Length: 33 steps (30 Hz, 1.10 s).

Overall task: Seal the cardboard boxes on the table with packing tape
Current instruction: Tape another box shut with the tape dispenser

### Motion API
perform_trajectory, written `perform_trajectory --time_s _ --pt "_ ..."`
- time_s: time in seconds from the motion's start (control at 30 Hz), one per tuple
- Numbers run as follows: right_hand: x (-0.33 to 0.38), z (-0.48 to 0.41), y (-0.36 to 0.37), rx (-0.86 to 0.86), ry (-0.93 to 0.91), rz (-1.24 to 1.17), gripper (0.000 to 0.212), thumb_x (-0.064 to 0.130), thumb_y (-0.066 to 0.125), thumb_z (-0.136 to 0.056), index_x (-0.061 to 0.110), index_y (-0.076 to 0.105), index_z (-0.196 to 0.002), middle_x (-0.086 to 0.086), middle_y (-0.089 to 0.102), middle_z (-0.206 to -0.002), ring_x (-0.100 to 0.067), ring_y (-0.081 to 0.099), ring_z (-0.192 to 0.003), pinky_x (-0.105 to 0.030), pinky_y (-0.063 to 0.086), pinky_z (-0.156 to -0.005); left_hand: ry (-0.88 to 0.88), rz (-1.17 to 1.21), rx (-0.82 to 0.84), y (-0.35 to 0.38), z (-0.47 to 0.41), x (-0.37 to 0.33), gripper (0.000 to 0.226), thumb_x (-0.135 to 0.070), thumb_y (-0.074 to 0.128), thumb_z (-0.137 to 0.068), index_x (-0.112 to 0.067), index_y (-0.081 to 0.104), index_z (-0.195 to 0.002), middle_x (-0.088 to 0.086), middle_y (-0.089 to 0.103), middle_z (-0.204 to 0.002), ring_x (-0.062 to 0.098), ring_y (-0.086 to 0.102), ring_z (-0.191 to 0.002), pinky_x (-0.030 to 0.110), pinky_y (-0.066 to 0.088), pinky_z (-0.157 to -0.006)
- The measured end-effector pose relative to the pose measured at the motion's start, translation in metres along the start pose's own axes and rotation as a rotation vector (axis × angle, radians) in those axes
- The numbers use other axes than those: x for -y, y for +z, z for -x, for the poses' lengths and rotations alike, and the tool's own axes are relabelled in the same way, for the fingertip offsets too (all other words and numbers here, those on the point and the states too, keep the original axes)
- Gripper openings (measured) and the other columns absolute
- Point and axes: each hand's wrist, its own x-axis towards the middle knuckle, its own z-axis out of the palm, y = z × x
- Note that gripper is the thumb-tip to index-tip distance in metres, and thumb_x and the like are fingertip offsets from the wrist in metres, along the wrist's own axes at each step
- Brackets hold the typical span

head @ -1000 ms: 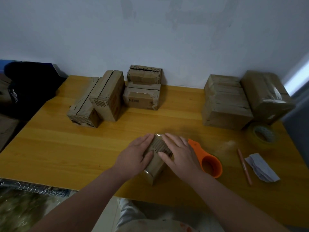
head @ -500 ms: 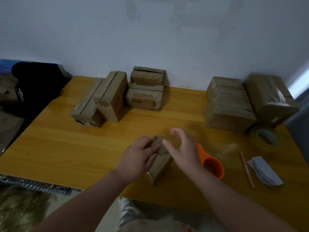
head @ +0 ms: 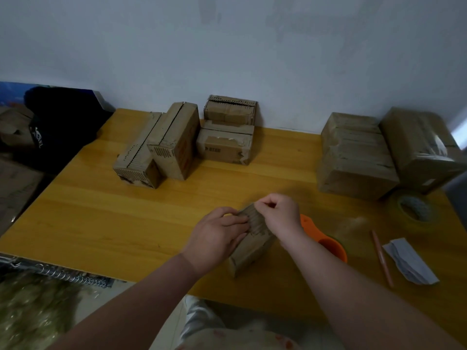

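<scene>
Corrugated brown card: small box lying near the middle of the wooden table, close to its near edge, one narrow end pointing near, the other far. Left hand laid over the left side, fingers fairly straight, pressing down. Right hand clenched at the far top edge, fingertips pinched together there; clear tape end or bare card between them, impossible to tell. Orange tape dispenser just right of the box, partly hidden behind the right wrist.

Likely trouble from here: tape creasing or sticking to itself through a slack pull; box skidding on the smooth varnished top through a weakened left-hand press; ragged fluted flap edges failing to close flush, leaving a gap under the seal. Also a knocked dispenser, through a careless right forearm.

Scuffed, blocky boxes far left; larger ones far right, one wrapped glossy. Round tape roll, thin pen and folded pale paper at right, well apart from the work.
</scene>
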Motion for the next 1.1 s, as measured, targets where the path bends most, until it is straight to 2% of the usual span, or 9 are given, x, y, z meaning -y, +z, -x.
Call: perform_trajectory --time_s 0.13,0.23,0.33,0.43,0.53,0.63,0.73,0.83,1.1 --pt "-0.014 -0.004 -0.015 -0.152 0.083 -0.197 0.018 0.025 0.057 -0.095 0.016 0.068 -0.084 -0.001 0.064 -0.082 -0.021 0.058 -0.082 -0.029 0.042 -0.064 -0.012 0.029 0.035 -0.002 -0.001 0.002 0.032 -0.032 0.048 -0.092 -0.018 0.074 -0.105 -0.004 0.070 -0.112 0.018 0.059 -0.108 0.024 0.047 -0.093" --pt "-0.029 0.001 -0.033 -0.120 -0.066 -0.055 0.045 0.053 0.045 -0.096 0.018 0.068 -0.112 -0.003 0.065 -0.113 -0.020 0.057 -0.103 -0.035 0.046 -0.087 -0.053 0.074 0.135 -0.004 0.006 0.003 0.044 -0.043 0.039 -0.097 -0.018 0.064 -0.124 -0.003 0.061 -0.130 0.020 0.049 -0.126 0.032 0.040 -0.105" --pt "-0.044 0.011 -0.047 0.229 -0.217 0.334 0.095 0.086 0.035 -0.073 0.033 0.026 -0.152 0.010 0.023 -0.157 -0.016 0.018 -0.144 -0.042 0.018 -0.116 -0.078 0.091 0.231 -0.005 0.014 0.005 0.062 -0.060 0.029 -0.096 -0.021 0.046 -0.141 -0.005 0.042 -0.148 0.019 0.028 -0.140 0.039 0.026 -0.111" --pt "-0.052 0.012 -0.049 0.444 -0.282 0.662 0.125 0.097 0.037 -0.054 0.036 -0.012 -0.152 0.015 -0.010 -0.161 -0.016 -0.003 -0.148 -0.040 0.008 -0.118 -0.087 0.098 0.302 -0.004 0.017 0.006 0.074 -0.070 0.032 -0.089 -0.026 0.029 -0.149 -0.012 0.021 -0.155 0.011 0.007 -0.144 0.038 0.009 -0.115" --pt "-0.049 0.010 -0.042 0.482 -0.381 0.732 0.127 0.093 0.044 -0.056 0.037 -0.020 -0.149 0.018 -0.018 -0.159 -0.011 -0.009 -0.147 -0.038 0.005 -0.120 -0.084 0.071 0.334 -0.002 0.019 0.006 0.081 -0.074 0.036 -0.085 -0.028 0.023 -0.150 -0.015 0.012 -0.156 0.007 -0.004 -0.144 0.034 -0.002 -0.115" --pt "-0.040 0.012 -0.038 0.482 -0.476 0.753 0.125 0.086 0.054 -0.063 0.035 -0.020 -0.150 0.028 -0.024 -0.151 0.001 -0.014 -0.140 -0.035 0.004 -0.118 -0.076 0.096 0.314 0.000 0.020 0.007 0.080 -0.072 0.040 -0.086 -0.025 0.026 -0.150 -0.012 0.016 -0.156 0.010 0.001 -0.145 0.040 0.008 -0.116" --pt "-0.035 0.016 -0.036 0.428 -0.583 0.866 0.126 0.085 0.053 -0.067 0.027 -0.021 -0.150 0.021 -0.027 -0.153 -0.006 -0.015 -0.145 -0.033 0.000 -0.117 -0.074 0.129 0.293 0.000 0.021 0.008 0.078 -0.070 0.040 -0.088 -0.023 0.028 -0.149 -0.009 0.022 -0.155 0.013 0.006 -0.146 0.046 0.015 -0.116" --pt "-0.035 0.017 -0.032 0.406 -0.614 0.917 0.127 0.084 0.054 -0.068 0.023 -0.022 -0.151 0.011 -0.029 -0.157 -0.010 -0.018 -0.146 -0.031 -0.007 -0.113 -0.068 0.125 0.269 0.001 0.022 0.006 0.076 -0.069 0.038 -0.089 -0.022 0.029 -0.148 -0.005 0.027 -0.154 0.013 0.006 -0.145 0.044 0.009 -0.115" --pt "-0.024 0.016 -0.026 0.447 -0.648 0.963 0.127 0.078 0.059 -0.070 0.019 -0.020 -0.151 0.010 -0.039 -0.146 -0.008 -0.030 -0.136 -0.042 -0.005 -0.119 -0.050 0.100 0.229 0.004 0.022 0.007 0.071 -0.065 0.043 -0.089 -0.021 0.034 -0.143 0.004 0.037 -0.148 0.023 0.023 -0.142 0.050 0.014 -0.113"
